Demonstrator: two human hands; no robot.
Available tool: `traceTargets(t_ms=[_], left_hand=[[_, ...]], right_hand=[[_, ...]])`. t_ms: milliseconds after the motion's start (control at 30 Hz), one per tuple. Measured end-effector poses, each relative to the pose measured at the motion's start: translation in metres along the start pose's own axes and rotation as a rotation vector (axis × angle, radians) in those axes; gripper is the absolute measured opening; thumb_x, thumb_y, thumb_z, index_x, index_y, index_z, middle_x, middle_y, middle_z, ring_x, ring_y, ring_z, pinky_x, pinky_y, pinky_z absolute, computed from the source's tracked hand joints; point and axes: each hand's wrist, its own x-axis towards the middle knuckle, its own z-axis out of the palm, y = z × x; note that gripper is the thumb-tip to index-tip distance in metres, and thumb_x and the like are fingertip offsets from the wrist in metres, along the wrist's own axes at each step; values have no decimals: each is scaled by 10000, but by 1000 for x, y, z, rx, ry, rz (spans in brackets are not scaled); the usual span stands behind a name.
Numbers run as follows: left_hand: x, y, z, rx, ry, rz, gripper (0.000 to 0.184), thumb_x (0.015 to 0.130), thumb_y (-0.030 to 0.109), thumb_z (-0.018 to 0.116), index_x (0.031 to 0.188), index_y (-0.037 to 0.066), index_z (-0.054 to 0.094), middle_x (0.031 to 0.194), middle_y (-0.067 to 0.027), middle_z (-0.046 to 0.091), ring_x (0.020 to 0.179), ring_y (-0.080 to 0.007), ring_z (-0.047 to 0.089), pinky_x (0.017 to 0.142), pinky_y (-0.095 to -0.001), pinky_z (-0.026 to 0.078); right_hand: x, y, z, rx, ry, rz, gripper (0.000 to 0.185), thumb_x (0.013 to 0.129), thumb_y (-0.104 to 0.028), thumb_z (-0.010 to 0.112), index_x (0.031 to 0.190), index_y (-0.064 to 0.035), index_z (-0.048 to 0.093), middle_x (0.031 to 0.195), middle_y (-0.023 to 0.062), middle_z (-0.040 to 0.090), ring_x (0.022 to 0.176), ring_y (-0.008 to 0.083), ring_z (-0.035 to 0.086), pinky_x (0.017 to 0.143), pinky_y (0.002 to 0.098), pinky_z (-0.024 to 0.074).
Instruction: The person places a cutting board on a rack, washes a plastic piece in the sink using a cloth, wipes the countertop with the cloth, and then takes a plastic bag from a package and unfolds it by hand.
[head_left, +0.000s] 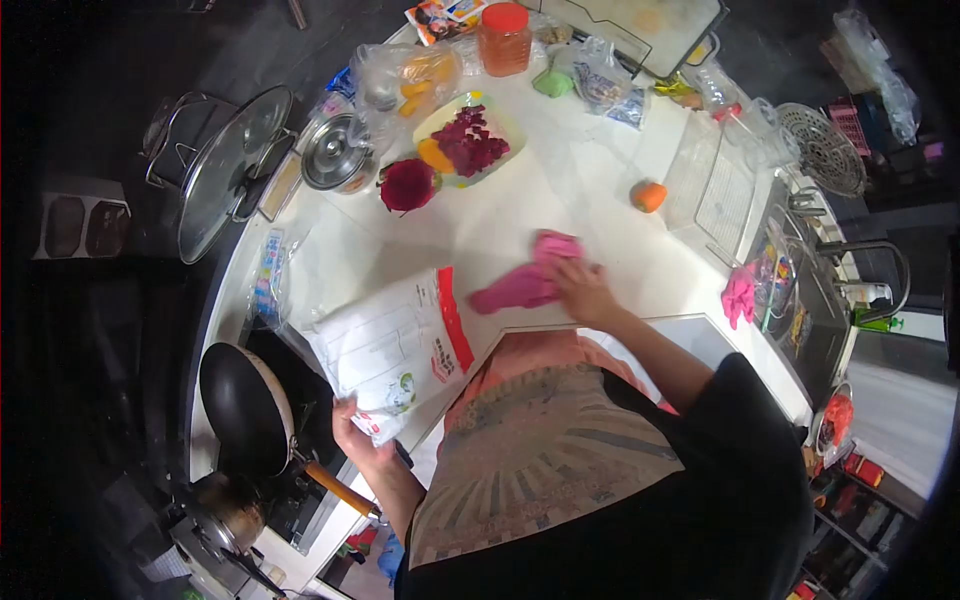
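My left hand (pixel 362 437) grips the lower corner of a white plastic bag (pixel 385 335) with a red edge and printed lettering, held tilted over the counter's front edge. My right hand (pixel 585 292) is pressed on a pink cloth (pixel 535 275) that lies bunched on the white countertop (pixel 340 240); hand and cloth are slightly blurred. Beyond them stands a tray of diced dark-red pieces (pixel 470 145), with a dark-red cut chunk (pixel 408 186) beside it. An orange carrot piece (pixel 648 196) sits to the right of the cloth.
A wok (pixel 245 410) with a wooden handle rests on the stove at left. Along the back are a lidded pot (pixel 337 152), a red-lidded jar (pixel 504 40) and plastic bags. A rack (pixel 710 190), another pink cloth (pixel 739 296) and the sink (pixel 810 290) are at right.
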Motion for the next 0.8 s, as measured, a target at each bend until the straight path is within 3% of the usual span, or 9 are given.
traceTargets(t_ms=[100, 200, 300, 367, 433, 500, 567, 700, 800], left_hand=[[12, 0, 31, -187, -190, -89, 457, 766, 150, 545, 1168, -66, 560, 1116, -188, 657, 1054, -325, 639, 970, -452, 486], [31, -10, 42, -289, -313, -62, 529, 771, 166, 528, 1229, -99, 536, 1171, -224, 639, 1074, -346, 631, 989, -456, 475], [42, -17, 74, -396, -464, -154, 569, 771, 176, 528, 1267, -102, 511, 1198, -235, 628, 1090, -360, 623, 996, -469, 471], [44, -22, 93, -458, -577, -237, 589, 771, 181, 529, 1287, -103, 497, 1215, -239, 621, 1103, -367, 618, 1001, -475, 468], [50, -28, 103, -475, -633, -256, 606, 770, 183, 532, 1302, -104, 483, 1244, -250, 604, 1121, -384, 608, 1007, -492, 463], [52, -30, 118, -485, -671, -289, 611, 771, 184, 531, 1309, -101, 479, 1258, -252, 595, 1130, -389, 603, 1011, -499, 460], [56, -31, 126, -500, -703, -308, 616, 772, 184, 531, 1316, -98, 474, 1272, -253, 587, 1139, -394, 598, 1014, -505, 457], [62, -25, 132, -439, -619, -284, 582, 775, 173, 536, 1297, -81, 495, 1228, -236, 613, 1101, -387, 612, 989, -497, 467], [62, -14, 140, -252, -491, -167, 473, 806, 158, 556, 1229, -52, 531, 1202, -218, 627, 1064, -341, 625, 970, -448, 471]], right_hand=[[-65, 80, -16, -3, -61, 290, 696, 809, -145, 632, 1458, -180, 382, 1545, 55, 301, 1350, 286, 366, 1001, 605, 309], [-92, 112, -45, -1, 89, 424, 589, 784, -105, 634, 1359, -171, 526, 1453, 53, 457, 1268, 250, 477, 1016, 592, 301], [-94, 109, -95, -102, -94, 565, 405, 776, -112, 644, 1179, -134, 673, 1260, 62, 628, 1117, 237, 598, 1005, 495, 377], [-68, 66, -133, 331, 531, 540, 156, 856, -159, 654, 961, -88, 745, 924, 112, 710, 842, 244, 676, 849, 410, 491], [-46, 29, -167, 775, 486, 327, 273, 922, -215, 632, 1142, -63, 685, 1047, 105, 697, 877, 203, 664, 699, 361, 524], [-25, -18, -210, 1456, 214, 259, 371, 977, -234, 580, 1281, -22, 581, 1145, 87, 670, 937, 128, 631, 689, 310, 518], [-7, -46, -232, 1500, 84, 146, 424, 1010, -206, 521, 1363, 25, 490, 1207, 118, 644, 1135, 170, 582, 1012, 323, 422], [26, -65, -225, 1730, 58, -43, 386, 987, -145, 554, 1339, 8, 516, 1189, 91, 648, 1107, 146, 592, 987, 317, 445], [39, -62, -241, 1773, 35, 97, 292, 959, -71, 577, 1240, 10, 572, 1143, 63, 664, 1012, 112, 629, 903, 274, 494]])
